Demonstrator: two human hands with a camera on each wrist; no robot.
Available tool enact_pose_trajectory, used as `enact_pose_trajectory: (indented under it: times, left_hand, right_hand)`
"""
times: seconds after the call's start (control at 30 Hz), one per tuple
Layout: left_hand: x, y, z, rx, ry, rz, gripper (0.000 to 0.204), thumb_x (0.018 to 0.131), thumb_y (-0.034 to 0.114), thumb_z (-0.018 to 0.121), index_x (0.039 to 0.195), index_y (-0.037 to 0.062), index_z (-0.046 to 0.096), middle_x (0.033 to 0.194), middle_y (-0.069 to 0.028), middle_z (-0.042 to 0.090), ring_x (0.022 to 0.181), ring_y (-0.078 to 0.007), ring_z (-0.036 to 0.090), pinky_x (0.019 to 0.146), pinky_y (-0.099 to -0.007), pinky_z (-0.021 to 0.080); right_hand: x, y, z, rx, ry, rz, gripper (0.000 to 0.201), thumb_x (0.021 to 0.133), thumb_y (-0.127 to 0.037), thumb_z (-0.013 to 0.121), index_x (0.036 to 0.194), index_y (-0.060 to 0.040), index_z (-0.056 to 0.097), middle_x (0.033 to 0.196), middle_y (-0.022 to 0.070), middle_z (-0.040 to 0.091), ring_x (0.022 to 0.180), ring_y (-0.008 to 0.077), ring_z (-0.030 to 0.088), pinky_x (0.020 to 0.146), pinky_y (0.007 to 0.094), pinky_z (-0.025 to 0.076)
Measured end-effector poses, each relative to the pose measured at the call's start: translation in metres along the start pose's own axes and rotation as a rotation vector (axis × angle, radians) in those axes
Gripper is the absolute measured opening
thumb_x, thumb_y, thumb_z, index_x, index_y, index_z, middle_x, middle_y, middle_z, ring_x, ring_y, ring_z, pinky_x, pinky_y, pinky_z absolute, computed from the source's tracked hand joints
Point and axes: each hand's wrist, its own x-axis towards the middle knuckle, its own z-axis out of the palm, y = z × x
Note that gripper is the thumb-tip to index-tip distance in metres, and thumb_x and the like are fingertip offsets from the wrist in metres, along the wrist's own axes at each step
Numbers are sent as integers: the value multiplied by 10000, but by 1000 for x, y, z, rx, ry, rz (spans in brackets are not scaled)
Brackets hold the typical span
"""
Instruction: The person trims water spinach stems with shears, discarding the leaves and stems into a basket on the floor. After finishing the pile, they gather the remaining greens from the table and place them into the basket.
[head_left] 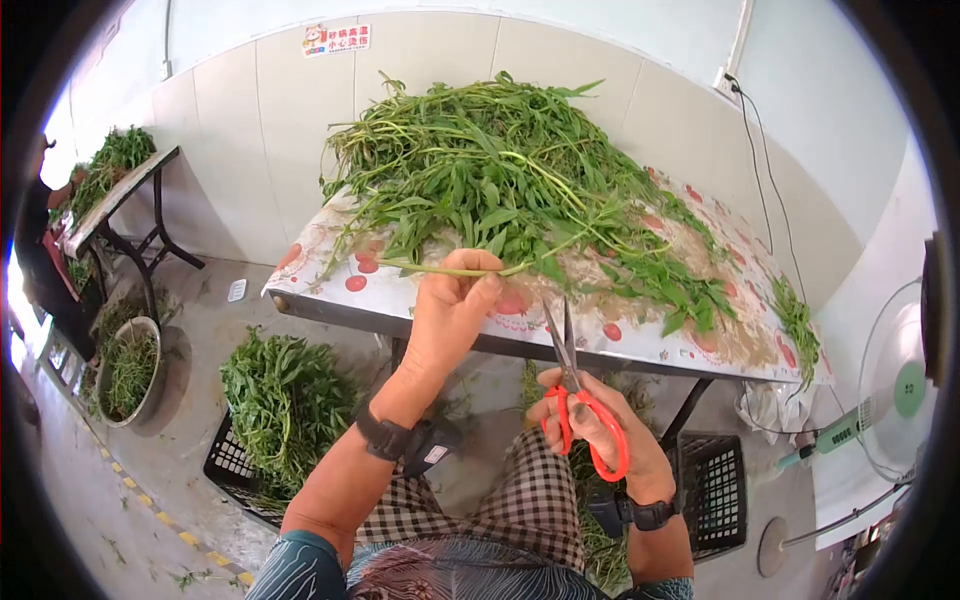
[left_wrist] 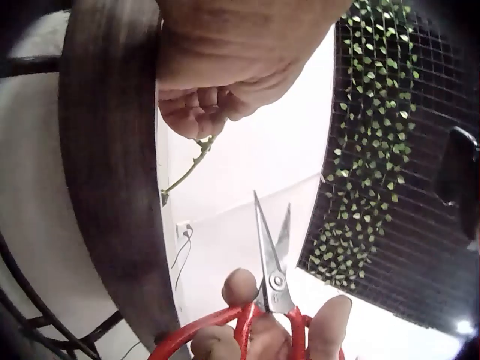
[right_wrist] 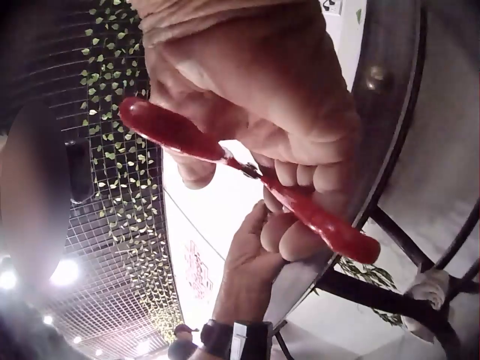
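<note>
My left hand (head_left: 440, 325) pinches a long green stem (head_left: 420, 267) between thumb and fingers, just over the front edge of the table (head_left: 590, 347). Part of that stem (left_wrist: 184, 175) pokes out below the curled fingers in the left wrist view. In my right hand (head_left: 645, 455) is a pair of scissors (head_left: 572, 375) with red handles, its fingers in the loops. The blades are parted slightly and point up towards the table edge, to the right of the stem. A large heap of leafy stems (head_left: 480, 150) covers the back of the table, behind both hands.
Below on the left stands a black crate (head_left: 232, 460) heaped with greens (head_left: 285, 400); another black crate (head_left: 715, 490) is at the lower right. A fan (head_left: 908, 388) stands far right. At the far left, a person (head_left: 50, 260) works by a second table (head_left: 125, 195).
</note>
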Motion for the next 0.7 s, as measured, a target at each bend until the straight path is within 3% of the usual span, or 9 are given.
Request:
enact_pose_trajectory:
  times: [0.03,0.27,0.47,0.7]
  left_hand:
    - [-7,5,2,32,-16,-1,121,856,49,527,968,6,513,807,-41,632,668,-45,517,565,-201,425]
    - [-44,15,11,81,153,-108,78,813,-5,566,865,21,515,767,2,579,654,-22,467,575,-170,406]
    - [-63,-9,6,251,113,-10,80,817,-4,579,879,22,537,767,0,562,675,-44,507,585,-193,420]
    - [-83,-4,2,64,94,-34,195,895,184,576,966,11,519,865,-68,620,745,-93,570,662,-243,479]
  right_hand:
    - [0,8,0,20,-19,-2,684,819,-510,594,1209,28,434,943,125,606,712,139,567,586,254,457]
    - [3,33,14,-25,-11,42,612,857,-493,554,1198,4,445,915,98,594,692,119,548,591,242,456]
    - [13,39,18,-181,-21,65,668,843,-544,538,1215,4,453,928,66,582,705,108,539,601,242,463]
    - [17,44,20,-174,-17,48,696,843,-566,520,1228,10,454,882,58,590,649,111,505,574,251,435]
